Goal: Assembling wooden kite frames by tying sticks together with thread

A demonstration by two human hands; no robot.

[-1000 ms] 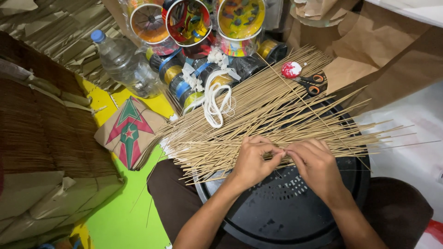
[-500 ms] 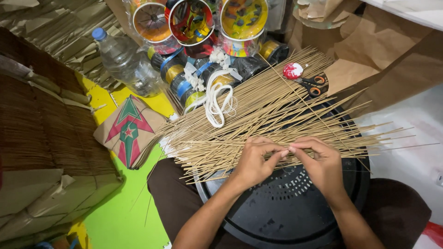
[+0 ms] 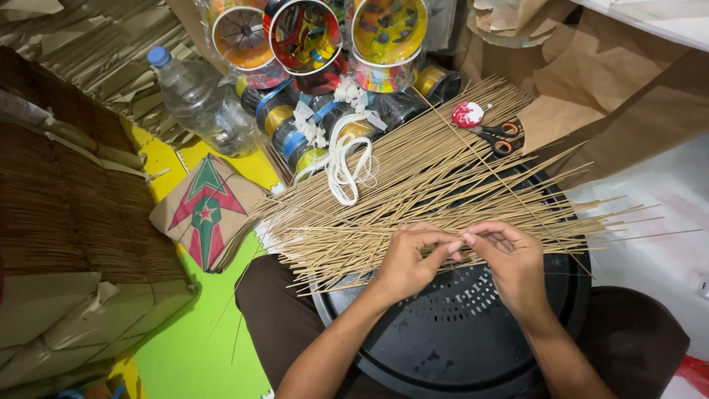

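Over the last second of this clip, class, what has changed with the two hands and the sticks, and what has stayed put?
Little moved. The left hand and right hand shifted slightly, their fingertips now meeting over the near edge of the thin sticks; whether they pinch a single stick is too fine to tell. The black round tray, scissors, white cord, plastic bottle and folded kite stayed where they were.

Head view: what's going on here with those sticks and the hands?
A seated person has a round black tray on the lap, with a fanned pile of thin bamboo sticks lying across its far edge. The left hand and right hand meet fingertip to fingertip at the pile's near edge, pinching what looks like a single stick. Beyond the pile lie a white cord, scissors, colourful spools and a plastic bottle; a folded kite sits at the left.
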